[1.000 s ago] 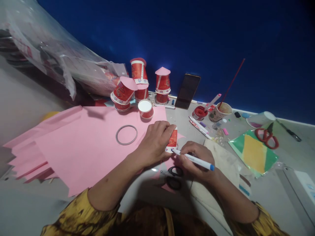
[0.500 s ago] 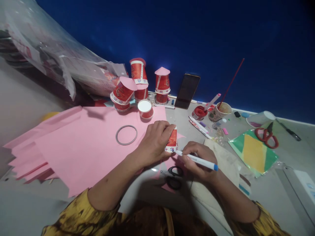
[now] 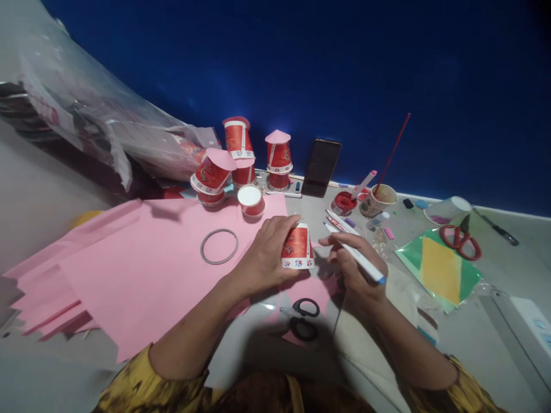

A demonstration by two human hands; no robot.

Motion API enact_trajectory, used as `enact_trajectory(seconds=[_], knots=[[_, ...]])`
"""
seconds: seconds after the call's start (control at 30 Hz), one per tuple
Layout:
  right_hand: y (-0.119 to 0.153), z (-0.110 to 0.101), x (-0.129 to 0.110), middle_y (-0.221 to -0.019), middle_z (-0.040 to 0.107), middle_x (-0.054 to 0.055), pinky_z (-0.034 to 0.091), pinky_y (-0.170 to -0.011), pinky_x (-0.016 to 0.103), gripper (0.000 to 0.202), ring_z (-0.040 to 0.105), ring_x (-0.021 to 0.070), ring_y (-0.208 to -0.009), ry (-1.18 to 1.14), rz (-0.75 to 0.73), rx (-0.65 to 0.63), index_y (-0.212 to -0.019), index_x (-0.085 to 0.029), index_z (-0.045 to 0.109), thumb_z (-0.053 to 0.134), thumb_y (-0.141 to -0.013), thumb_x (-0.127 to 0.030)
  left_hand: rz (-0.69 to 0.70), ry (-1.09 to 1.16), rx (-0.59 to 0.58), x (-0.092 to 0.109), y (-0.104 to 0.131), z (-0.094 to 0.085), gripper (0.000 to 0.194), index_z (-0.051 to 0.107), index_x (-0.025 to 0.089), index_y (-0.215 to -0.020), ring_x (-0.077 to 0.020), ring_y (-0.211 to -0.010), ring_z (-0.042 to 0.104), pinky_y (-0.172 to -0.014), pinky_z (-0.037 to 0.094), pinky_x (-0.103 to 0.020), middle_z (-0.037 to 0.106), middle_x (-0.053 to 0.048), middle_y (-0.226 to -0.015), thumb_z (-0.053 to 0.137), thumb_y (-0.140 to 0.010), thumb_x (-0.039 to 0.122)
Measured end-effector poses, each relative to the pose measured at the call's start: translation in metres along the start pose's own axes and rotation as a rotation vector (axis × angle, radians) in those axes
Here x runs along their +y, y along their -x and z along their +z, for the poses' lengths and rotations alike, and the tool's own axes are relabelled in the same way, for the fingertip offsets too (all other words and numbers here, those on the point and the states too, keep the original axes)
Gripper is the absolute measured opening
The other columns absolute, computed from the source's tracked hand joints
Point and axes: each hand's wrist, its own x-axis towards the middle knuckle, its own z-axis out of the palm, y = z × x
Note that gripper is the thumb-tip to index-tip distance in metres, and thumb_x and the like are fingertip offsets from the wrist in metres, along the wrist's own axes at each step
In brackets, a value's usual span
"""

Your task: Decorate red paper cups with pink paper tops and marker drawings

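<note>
My left hand [image 3: 269, 249] grips a red paper cup [image 3: 296, 245] that stands rim down; its white rim band carries small blue and pink flower drawings. To its right, my right hand [image 3: 359, 269] holds a white marker [image 3: 361, 262] with a blue end, its blue tip pointing up and left, apart from the cup. Just below the cup lie black-handled scissors [image 3: 303, 318] on pink paper scraps. A grey ring [image 3: 219, 246] rests on the large pink paper sheet [image 3: 150, 275] left of my hand.
Behind, red cups with pink paper cones [image 3: 278, 152] are stacked beside a white-topped cup [image 3: 252, 201]. A phone [image 3: 321, 168] leans on the blue wall. Rightward are a red paint jar [image 3: 343, 203], a brush cup [image 3: 381, 201], red-handled scissors [image 3: 460, 242] and a cloth [image 3: 370, 338].
The marker tip has lifted off the cup's rim band and swung up, with my right hand shifting right. The cup has turned in my left hand, showing more of its front. The view has shifted slightly.
</note>
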Motion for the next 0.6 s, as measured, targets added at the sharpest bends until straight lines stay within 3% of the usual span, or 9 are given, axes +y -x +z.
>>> enact_trajectory(seconds=[0.1, 0.23, 0.4, 0.6], knots=[[-0.011, -0.007, 0.006, -0.125, 0.076, 0.012, 0.063, -0.089, 0.045, 0.053, 0.074, 0.0267, -0.098, 0.165, -0.121, -0.164, -0.134, -0.028, 0.069, 0.079, -0.090, -0.057, 0.014, -0.006, -0.029, -0.001, 0.000, -0.001, 0.090, 0.036, 0.025, -0.153, -0.0347, -0.135, 0.052, -0.115, 0.047, -0.056, 0.053, -0.015, -0.147, 0.085, -0.077, 0.026], [-0.019, -0.010, 0.022, -0.141, 0.067, 0.018, 0.055, -0.107, 0.058, 0.100, 0.063, 0.0386, -0.127, 0.275, -0.262, -0.308, -0.152, -0.025, 0.055, 0.088, -0.070, -0.072, 0.053, -0.003, -0.074, 0.002, 0.000, -0.001, 0.090, 0.036, 0.024, -0.154, -0.0348, -0.134, 0.053, -0.114, 0.047, -0.057, 0.055, -0.015, -0.145, 0.084, -0.078, 0.027], [-0.019, -0.011, 0.028, -0.142, 0.063, 0.018, 0.052, -0.112, 0.058, 0.097, 0.060, 0.0386, -0.133, 0.265, -0.202, -0.399, -0.151, -0.024, 0.054, 0.087, -0.073, -0.071, 0.090, 0.052, -0.122, 0.007, 0.000, -0.004, 0.092, 0.036, 0.028, -0.155, -0.0364, -0.135, 0.053, -0.116, 0.046, -0.061, 0.055, -0.015, -0.147, 0.087, -0.078, 0.034], [-0.018, -0.020, 0.023, -0.147, 0.063, 0.015, 0.049, -0.116, 0.052, 0.090, 0.061, 0.0372, -0.136, 0.078, -0.018, -0.328, -0.145, -0.026, 0.058, 0.093, -0.070, -0.063, -0.110, 0.334, -0.212, 0.006, 0.001, -0.020, 0.112, 0.029, 0.030, -0.163, -0.0401, -0.156, 0.037, -0.126, 0.039, -0.062, 0.034, -0.016, -0.167, 0.092, -0.070, 0.031]])
